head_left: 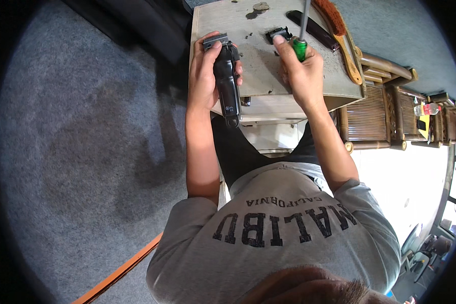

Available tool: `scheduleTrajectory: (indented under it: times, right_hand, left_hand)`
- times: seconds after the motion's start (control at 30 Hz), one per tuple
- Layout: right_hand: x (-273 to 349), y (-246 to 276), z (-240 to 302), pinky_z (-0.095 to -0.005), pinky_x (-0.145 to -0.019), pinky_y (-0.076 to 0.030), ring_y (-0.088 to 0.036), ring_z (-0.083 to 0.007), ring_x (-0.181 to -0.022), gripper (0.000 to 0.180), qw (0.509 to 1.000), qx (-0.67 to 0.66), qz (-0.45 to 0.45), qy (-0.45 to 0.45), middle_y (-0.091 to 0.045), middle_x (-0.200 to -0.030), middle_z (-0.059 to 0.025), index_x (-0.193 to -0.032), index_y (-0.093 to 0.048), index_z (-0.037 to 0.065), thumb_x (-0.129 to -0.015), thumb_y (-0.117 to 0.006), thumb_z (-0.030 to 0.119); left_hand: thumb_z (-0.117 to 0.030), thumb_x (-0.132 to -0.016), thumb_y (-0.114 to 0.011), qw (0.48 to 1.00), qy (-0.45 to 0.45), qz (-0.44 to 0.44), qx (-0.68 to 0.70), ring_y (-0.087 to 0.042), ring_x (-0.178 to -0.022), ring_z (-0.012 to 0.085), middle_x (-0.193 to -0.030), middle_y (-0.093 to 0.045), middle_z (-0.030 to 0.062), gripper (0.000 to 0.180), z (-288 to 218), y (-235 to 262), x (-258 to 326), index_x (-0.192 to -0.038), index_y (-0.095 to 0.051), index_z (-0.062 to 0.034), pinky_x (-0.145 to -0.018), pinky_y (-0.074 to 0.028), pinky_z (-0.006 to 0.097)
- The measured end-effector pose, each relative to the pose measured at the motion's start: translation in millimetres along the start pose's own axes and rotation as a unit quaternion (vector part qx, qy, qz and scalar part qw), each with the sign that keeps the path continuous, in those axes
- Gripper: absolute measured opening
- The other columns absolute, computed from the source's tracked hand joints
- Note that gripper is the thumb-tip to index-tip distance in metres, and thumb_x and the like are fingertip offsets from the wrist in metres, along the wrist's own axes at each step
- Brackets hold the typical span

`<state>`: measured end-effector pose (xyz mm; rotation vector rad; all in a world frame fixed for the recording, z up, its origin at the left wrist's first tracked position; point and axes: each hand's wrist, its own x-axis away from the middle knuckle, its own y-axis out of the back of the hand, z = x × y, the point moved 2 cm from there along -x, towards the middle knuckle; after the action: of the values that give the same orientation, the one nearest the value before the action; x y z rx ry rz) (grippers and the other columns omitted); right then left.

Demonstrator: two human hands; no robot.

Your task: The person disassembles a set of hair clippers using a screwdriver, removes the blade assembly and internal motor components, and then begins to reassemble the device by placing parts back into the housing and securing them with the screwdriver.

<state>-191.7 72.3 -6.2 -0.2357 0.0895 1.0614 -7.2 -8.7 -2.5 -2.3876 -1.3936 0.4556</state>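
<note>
My left hand (pixel 203 71) grips a black hair clipper (pixel 227 81) upright above the near left part of a small pale wooden table (pixel 228 23), its metal blade end pointing away from me. My right hand (pixel 300 71) holds a screwdriver with a green handle (pixel 300 48), whose metal shaft rises toward the top of the view. The right thumb rests against a small black clipper blade part (pixel 278 34) lying on the tabletop.
A long black comb or guard (pixel 313 29) and a wooden brush with reddish bristles (pixel 339 30) lie at the table's far right. Dark smudges mark the tabletop. Bamboo furniture (pixel 380 106) stands to the right, grey carpet (pixel 86 152) to the left.
</note>
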Motion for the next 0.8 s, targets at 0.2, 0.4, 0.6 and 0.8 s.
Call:
scheduleTrajectory:
  times: [0.2, 0.4, 0.6, 0.8]
  right_hand:
    - [-19.2, 11.5, 15.1, -0.0262, -0.051, -0.038, -0.049, -0.0052, -0.055, 0.040, 1.000, 0.025, 0.018, -0.006, -0.060, -0.060, 0.0024, -0.077, -0.071, 0.002, -0.100, -0.074, 0.035]
    - [-40.9, 4.7, 20.3, -0.0413, -0.069, -0.053, -0.069, -0.0292, -0.068, 0.028, 0.917, 0.356, 0.147, 0.107, -0.073, -0.078, -0.0195, -0.103, -0.078, 0.003, -0.094, -0.075, 0.029]
    - [-39.5, -21.7, 3.5, -0.0459, -0.076, -0.055, -0.072, -0.0395, -0.077, 0.033, 0.887, 0.416, 0.166, 0.111, -0.074, -0.084, -0.0227, -0.101, -0.078, 0.000, -0.093, -0.075, 0.032]
    - [-47.7, -37.2, -5.6, -0.0502, -0.080, -0.057, -0.072, -0.0436, -0.087, 0.033, 0.861, 0.468, 0.167, 0.107, -0.074, -0.087, -0.0241, -0.100, -0.078, 0.001, -0.090, -0.077, 0.032]
  left_hand:
    - [-0.020, -0.103, -0.062, 1.000, 0.012, 0.001, 0.026, -0.066, -0.070, 0.0240, -0.112, -0.062, 0.0184, 0.042, -1.4, 1.5, 0.3, -0.139, -0.040, -0.0125, -0.051, -0.056, 0.038]
    - [-0.019, -0.101, -0.064, 1.000, 0.008, 0.002, 0.019, -0.066, -0.069, 0.0235, -0.111, -0.062, 0.0181, 0.044, -2.2, 1.7, 2.3, -0.138, -0.040, -0.0123, -0.050, -0.055, 0.038]
    - [-0.018, -0.100, -0.064, 1.000, 0.002, 0.010, 0.004, -0.066, -0.069, 0.0225, -0.110, -0.062, 0.0174, 0.043, -2.1, 1.2, 3.8, -0.135, -0.040, -0.0110, -0.049, -0.055, 0.036]
    - [-0.018, -0.100, -0.064, 1.000, 0.001, 0.022, 0.010, -0.066, -0.068, 0.0213, -0.107, -0.063, 0.0161, 0.037, -1.9, 1.7, 2.4, -0.127, -0.041, -0.0093, -0.048, -0.055, 0.036]
